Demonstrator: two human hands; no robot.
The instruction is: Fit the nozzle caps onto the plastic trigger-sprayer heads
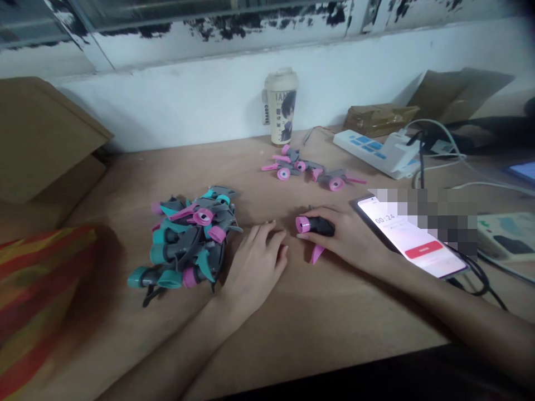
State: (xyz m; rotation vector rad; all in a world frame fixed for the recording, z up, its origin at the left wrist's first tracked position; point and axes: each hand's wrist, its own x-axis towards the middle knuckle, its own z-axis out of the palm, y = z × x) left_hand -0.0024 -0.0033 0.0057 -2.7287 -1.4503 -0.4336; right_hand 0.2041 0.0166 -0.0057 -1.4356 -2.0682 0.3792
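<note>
My right hand is closed around a small dark grey plastic piece with a round pink end. A pink fin-like part sticks out below the fingers. My left hand lies palm down on the table, its fingers slightly bent and apart, holding nothing I can see. Just left of it is a pile of similar plastic pieces, dark grey with teal or pink round ends and fins. Farther back lies a looser group of grey and pink pieces.
A lidded paper cup stands by the wall. At right are a white power strip with cables, a cardboard box and a lit phone showing a timer. Red and yellow striped material and brown cardboard occupy the left.
</note>
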